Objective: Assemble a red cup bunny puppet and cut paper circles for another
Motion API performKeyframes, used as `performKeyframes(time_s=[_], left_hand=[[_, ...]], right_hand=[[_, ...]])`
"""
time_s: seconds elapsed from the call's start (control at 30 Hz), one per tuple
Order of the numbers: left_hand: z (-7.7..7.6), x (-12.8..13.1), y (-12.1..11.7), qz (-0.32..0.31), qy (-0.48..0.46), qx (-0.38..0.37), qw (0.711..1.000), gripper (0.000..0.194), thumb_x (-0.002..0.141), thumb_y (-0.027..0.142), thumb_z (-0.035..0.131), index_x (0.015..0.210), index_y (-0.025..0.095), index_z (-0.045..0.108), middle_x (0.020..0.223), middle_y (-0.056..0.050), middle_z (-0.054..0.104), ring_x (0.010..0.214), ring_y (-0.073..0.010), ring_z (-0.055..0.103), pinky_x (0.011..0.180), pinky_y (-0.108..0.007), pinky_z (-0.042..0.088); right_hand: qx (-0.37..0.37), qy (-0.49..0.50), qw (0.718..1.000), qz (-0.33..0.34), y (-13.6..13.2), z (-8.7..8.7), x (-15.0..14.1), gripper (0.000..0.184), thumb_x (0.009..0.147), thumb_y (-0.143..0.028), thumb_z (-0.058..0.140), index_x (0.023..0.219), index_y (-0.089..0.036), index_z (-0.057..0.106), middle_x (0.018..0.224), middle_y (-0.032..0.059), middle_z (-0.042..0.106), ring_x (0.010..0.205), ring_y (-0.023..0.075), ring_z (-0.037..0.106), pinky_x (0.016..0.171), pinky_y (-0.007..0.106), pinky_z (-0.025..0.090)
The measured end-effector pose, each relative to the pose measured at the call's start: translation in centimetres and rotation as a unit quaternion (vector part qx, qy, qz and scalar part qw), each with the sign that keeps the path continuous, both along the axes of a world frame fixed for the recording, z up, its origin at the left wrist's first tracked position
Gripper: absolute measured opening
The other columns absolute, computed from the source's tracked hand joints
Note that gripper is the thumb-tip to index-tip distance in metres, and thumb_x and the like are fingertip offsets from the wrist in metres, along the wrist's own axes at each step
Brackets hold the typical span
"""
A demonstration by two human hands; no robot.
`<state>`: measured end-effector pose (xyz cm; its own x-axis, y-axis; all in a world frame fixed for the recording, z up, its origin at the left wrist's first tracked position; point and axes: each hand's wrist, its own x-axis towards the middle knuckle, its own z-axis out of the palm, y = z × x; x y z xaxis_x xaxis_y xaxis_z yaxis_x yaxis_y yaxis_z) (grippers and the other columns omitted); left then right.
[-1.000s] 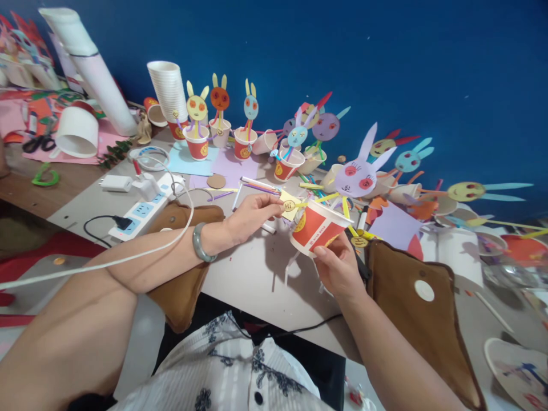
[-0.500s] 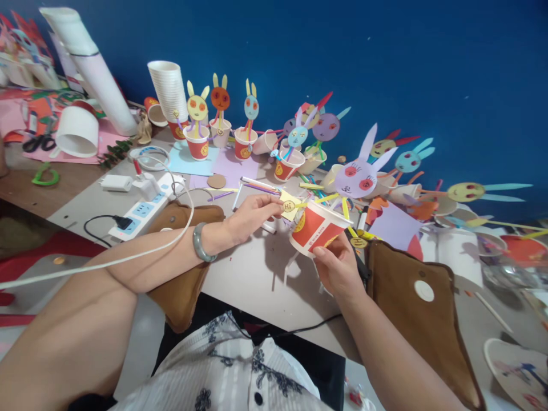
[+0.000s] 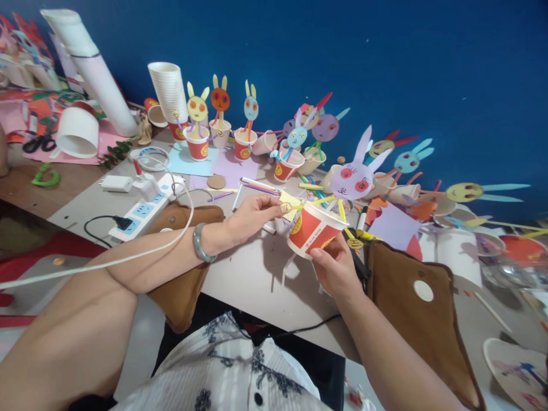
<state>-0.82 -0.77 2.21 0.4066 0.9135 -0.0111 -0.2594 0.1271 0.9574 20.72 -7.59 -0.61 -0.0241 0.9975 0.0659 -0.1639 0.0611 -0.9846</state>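
A red and white paper cup [image 3: 315, 229] is tilted in my right hand [image 3: 336, 265], the thumb pressed on its side. From the cup rises a purple paper rabbit head [image 3: 354, 181] with red eyes, and yellow strips stick out like arms. At the end of the left strip is a small round yellow tag [image 3: 286, 207], pinched between my left thumb and fingertips. My left hand [image 3: 257, 215] wears a grey bangle [image 3: 202, 242] at the wrist. Another round tag [image 3: 355, 244] marked "Hi" hangs beside my right hand.
Several finished paper-cup rabbits [image 3: 198, 142] stand along the blue wall, near a tall cup stack [image 3: 166, 91]. A power strip [image 3: 148, 208] with cables lies at left, a white cable crossing over my left forearm. Brown pouches [image 3: 411, 308] lie on either side.
The cup and rabbit head have shifted slightly left and tipped a little. The tag in my left fingers has turned, so its lettering shows less. My left hand stays nearly in place.
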Motion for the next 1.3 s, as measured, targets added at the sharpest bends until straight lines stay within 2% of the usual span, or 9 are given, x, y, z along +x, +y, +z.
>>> performKeyframes(time_s=[0.2,0.47,0.63,0.87,1.1,1.3], left_hand=[[-0.06,0.09,0.05,-0.003,-0.015,0.001,1.000,0.034,0.080,0.043,0.085,0.082,0.014,0.068,0.080,-0.001,0.067,0.073,-0.0099,0.060,0.075,-0.029,0.047],[0.57,-0.08,-0.27,-0.018,0.030,-0.020,0.999,0.031,0.086,0.043,0.078,0.083,0.015,0.067,0.079,-0.001,0.065,0.074,-0.0096,0.059,0.071,-0.026,0.047],[0.44,-0.21,-0.31,-0.020,0.052,-0.014,0.998,0.031,0.087,0.043,0.077,0.084,0.014,0.067,0.083,-0.002,0.066,0.075,-0.0095,0.059,0.073,-0.027,0.048],[0.17,-0.09,-0.13,-0.013,0.025,-0.001,1.000,0.037,0.081,0.049,0.082,0.082,0.014,0.069,0.080,-0.001,0.067,0.074,-0.0103,0.059,0.073,-0.029,0.046],[0.25,0.10,-0.21,-0.006,-0.018,-0.015,1.000,0.039,0.074,0.047,0.089,0.081,0.014,0.069,0.078,0.000,0.067,0.073,-0.0095,0.059,0.074,-0.028,0.046],[-0.31,0.26,0.00,-0.009,-0.009,-0.015,1.000,0.043,0.074,0.052,0.087,0.080,0.014,0.067,0.076,0.001,0.065,0.072,-0.0092,0.057,0.072,-0.027,0.044]], right_hand=[[-0.005,0.008,1.000,-0.001,-0.01,0.06,-0.07,0.078,0.066,-0.047,0.096,0.135,-0.033,0.064,0.126,0.0062,0.077,0.116,0.0323,0.073,0.101,0.049,0.060],[-0.006,0.015,1.000,-0.004,0.11,-0.02,-0.07,0.077,0.066,-0.046,0.096,0.135,-0.034,0.065,0.126,0.0052,0.077,0.116,0.0316,0.073,0.102,0.049,0.060],[-0.007,0.015,1.000,0.003,0.11,0.06,-0.08,0.080,0.066,-0.046,0.097,0.138,-0.034,0.063,0.130,0.0058,0.076,0.119,0.0321,0.072,0.104,0.049,0.059],[-0.014,0.010,1.000,0.002,-0.05,0.16,-0.21,0.081,0.066,-0.046,0.096,0.139,-0.034,0.062,0.132,0.0065,0.076,0.120,0.0330,0.072,0.105,0.051,0.058],[-0.007,-0.002,1.000,0.008,-0.10,-0.07,0.01,0.081,0.068,-0.049,0.095,0.141,-0.034,0.060,0.132,0.0074,0.076,0.118,0.0336,0.073,0.101,0.051,0.060],[-0.011,0.014,1.000,0.009,-0.02,-0.06,-0.02,0.072,0.068,-0.045,0.096,0.132,-0.034,0.066,0.128,0.0058,0.077,0.112,0.0315,0.075,0.096,0.048,0.062]])
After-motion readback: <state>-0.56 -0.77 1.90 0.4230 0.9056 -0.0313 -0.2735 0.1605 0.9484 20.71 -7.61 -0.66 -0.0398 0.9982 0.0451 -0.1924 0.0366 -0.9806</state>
